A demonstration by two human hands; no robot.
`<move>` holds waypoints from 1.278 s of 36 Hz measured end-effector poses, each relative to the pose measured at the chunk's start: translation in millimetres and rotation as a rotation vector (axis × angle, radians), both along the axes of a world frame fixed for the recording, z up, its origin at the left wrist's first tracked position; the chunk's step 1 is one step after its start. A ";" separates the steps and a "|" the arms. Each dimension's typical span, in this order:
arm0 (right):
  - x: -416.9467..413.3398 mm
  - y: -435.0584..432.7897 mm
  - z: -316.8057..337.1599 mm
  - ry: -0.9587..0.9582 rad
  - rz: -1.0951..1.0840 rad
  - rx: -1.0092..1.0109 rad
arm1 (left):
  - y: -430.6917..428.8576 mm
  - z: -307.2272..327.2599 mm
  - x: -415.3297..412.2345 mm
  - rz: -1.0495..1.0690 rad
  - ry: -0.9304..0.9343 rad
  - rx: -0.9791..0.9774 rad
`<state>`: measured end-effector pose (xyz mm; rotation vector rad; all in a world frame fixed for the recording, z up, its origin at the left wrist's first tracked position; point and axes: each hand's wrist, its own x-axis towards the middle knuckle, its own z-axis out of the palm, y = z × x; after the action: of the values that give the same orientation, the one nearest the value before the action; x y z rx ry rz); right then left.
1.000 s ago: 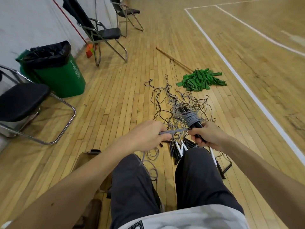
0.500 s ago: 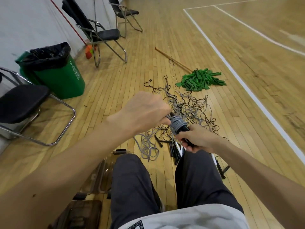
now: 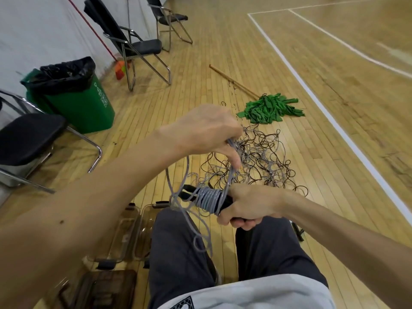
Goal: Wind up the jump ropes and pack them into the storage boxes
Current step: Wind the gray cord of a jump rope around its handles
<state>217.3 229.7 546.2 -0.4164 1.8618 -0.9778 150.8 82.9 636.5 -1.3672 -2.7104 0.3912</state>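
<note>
Open wooden floor point(image 3: 223, 52) runs out ahead of my knees, with a white court line point(image 3: 330, 117) cutting along the right. On the left, 3 folding chairs point(image 3: 138, 45) and a green bin point(image 3: 84, 108) with a black liner crowd the wall.

My right hand point(image 3: 249, 208) is clamped round the black handles point(image 3: 189, 192), level over my lap. The grey jump rope point(image 3: 208, 200) sits on them in smooth, close turns. My left hand point(image 3: 207, 130) is up above, pinching that same rope, and slack loops dangle over my left thigh.

Just beyond lies the tangle of thin grey and dark ropes point(image 3: 256, 161), near a green mop head point(image 3: 270, 108). 2 clear storage boxes point(image 3: 121, 237) stand beside my left leg; I cannot tell what is in them.
</note>
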 end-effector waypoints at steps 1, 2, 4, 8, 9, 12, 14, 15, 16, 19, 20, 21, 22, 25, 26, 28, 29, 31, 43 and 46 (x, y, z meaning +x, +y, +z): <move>3.1 0.3 1.3 0.013 0.009 -0.011 | -2.3 -1.6 -1.9 0.022 -0.028 0.006; 5.4 1.3 2.4 0.025 0.009 -0.021 | -6.5 -2.9 -4.2 0.031 -0.046 0.044; 8.5 3.7 3.9 0.052 0.003 -0.027 | -13.1 -7.0 -6.6 0.087 -0.083 0.085; 10.9 5.7 6.0 0.236 0.051 0.128 | -18.9 -11.6 -7.0 0.172 -0.089 0.056; 11.4 5.2 6.5 0.316 0.077 0.205 | -19.5 -12.7 -6.7 0.194 -0.068 0.025; 13.3 3.3 9.2 0.525 0.156 0.382 | -19.6 -19.1 -7.4 0.227 0.011 -0.048; 15.1 2.6 11.1 0.576 0.184 0.403 | -17.9 -23.7 -7.3 0.238 0.065 -0.074; 15.8 2.7 12.2 0.600 0.197 0.403 | -17.1 -26.9 -7.7 0.238 0.083 -0.067; 16.5 2.4 14.2 0.621 0.204 0.388 | -16.9 -29.7 -7.7 0.251 0.089 -0.066; 17.5 3.5 20.6 0.616 0.184 0.248 | -17.4 -41.4 -7.8 0.288 0.047 -0.019; 17.4 4.4 21.7 0.603 0.170 0.196 | -18.0 -45.4 -7.4 0.290 0.014 0.007; 16.9 6.0 21.8 0.589 0.148 0.148 | -19.8 -49.9 -8.0 0.294 -0.031 0.042; 16.6 7.9 22.0 0.572 0.120 0.104 | -22.0 -53.4 -8.0 0.304 -0.087 0.083; 15.1 15.4 19.0 0.478 0.037 -0.029 | -31.8 -65.2 -7.7 0.358 -0.204 0.196; 14.9 17.7 19.1 0.444 0.015 -0.074 | -32.0 -66.5 -8.8 0.399 -0.236 0.227; 13.6 22.0 20.9 0.359 -0.020 -0.173 | -31.8 -69.6 -10.9 0.487 -0.400 0.334; 12.5 24.0 21.8 0.297 -0.032 -0.231 | -37.4 -80.9 -15.6 0.514 -0.498 0.386; 10.2 28.8 22.6 0.168 -0.062 -0.342 | -54.9 -109.9 -29.7 0.614 -0.700 0.446; -26.0 42.8 -14.7 -0.141 -0.650 -0.477 | -51.6 -102.9 17.3 0.650 -1.082 0.703; -29.3 41.5 -27.6 -0.143 -0.715 -0.454 | -41.5 -104.6 28.5 0.627 -1.071 0.666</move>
<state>188.1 271.2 518.6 0.0836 1.6658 -1.8735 179.3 41.4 531.9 -0.5359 -3.4041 -1.5069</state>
